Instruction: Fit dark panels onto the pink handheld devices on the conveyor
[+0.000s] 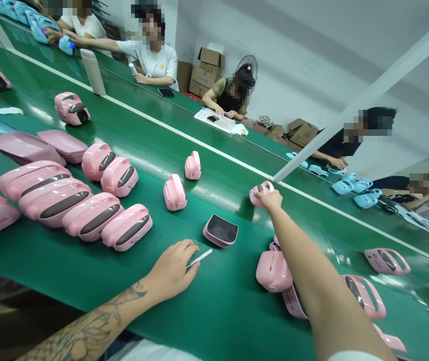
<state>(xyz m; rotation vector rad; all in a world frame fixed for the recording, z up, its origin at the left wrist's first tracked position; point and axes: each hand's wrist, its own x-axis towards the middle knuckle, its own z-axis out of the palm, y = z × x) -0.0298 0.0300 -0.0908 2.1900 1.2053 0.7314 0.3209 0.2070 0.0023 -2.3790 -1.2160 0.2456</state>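
My right hand [272,199] is stretched far out over the green table, its fingers closed round a pink plastic housing [256,194] with a handle loop. Nearer to me, my left hand [174,271] rests low over the tabletop with its fingers curled. A slim white pen-like stick [202,257] pokes out between its thumb and fingers; its near end is partly hidden. Just beyond that hand lies a small stack of pink-edged panels with a dark top [221,231]. Two pink housings [175,193] stand farther out, apart from both hands.
Rows of pink housings [82,210] and pink covers [26,146] fill the left. More pink housings [273,271] sit beneath my right forearm. A bottle [93,72] and a slanting white post [334,120] rise along the middle. Several co-workers sit opposite, some beside blue housings [344,186].
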